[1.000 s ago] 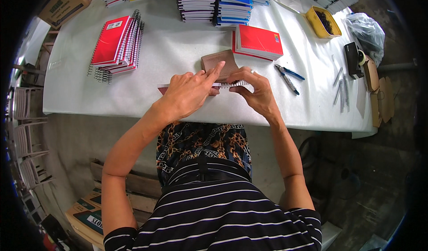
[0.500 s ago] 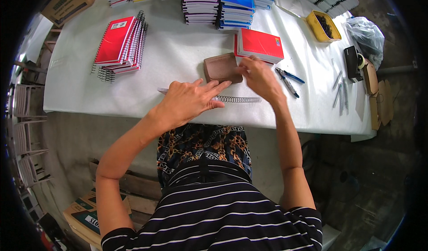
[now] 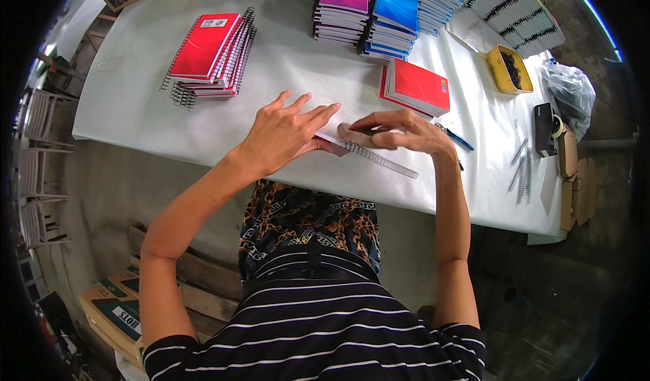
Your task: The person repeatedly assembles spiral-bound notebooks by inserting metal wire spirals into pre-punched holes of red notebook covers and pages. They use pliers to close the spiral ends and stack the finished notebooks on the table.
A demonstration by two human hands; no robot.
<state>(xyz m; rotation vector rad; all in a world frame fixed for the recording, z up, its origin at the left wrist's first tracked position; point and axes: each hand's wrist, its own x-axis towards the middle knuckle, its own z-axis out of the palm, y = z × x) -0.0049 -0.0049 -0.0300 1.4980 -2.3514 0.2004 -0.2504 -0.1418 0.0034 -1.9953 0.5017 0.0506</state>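
My left hand (image 3: 288, 134) is at the table's near edge, its fingers stretched over a thin notebook (image 3: 328, 137) and its thumb on the near side. Most of that notebook is hidden beneath the hand. From its bound edge a metal spiral coil (image 3: 389, 164) sticks out toward the lower right. My right hand (image 3: 409, 134) is closed on a brown pad (image 3: 357, 136), which lies against the coil where it meets the pages. Just beyond, blue-handled pliers (image 3: 460, 139) are partly covered by my right hand. A stack of red-covered notebooks without coils (image 3: 416, 86) lies behind them.
Coil-bound red notebooks (image 3: 206, 49) are piled at the left of the white-covered table (image 3: 128, 120). Purple (image 3: 342, 9) and blue notebook stacks (image 3: 389, 22) stand at the back. A yellow tub (image 3: 504, 73), loose coils (image 3: 521, 174) and a tape dispenser (image 3: 545, 130) are at the right.
My right hand has picked up the brown pad from the table and brought it nearer, onto the coil. The notebook and coil are now tilted down to the right. The view has shifted.
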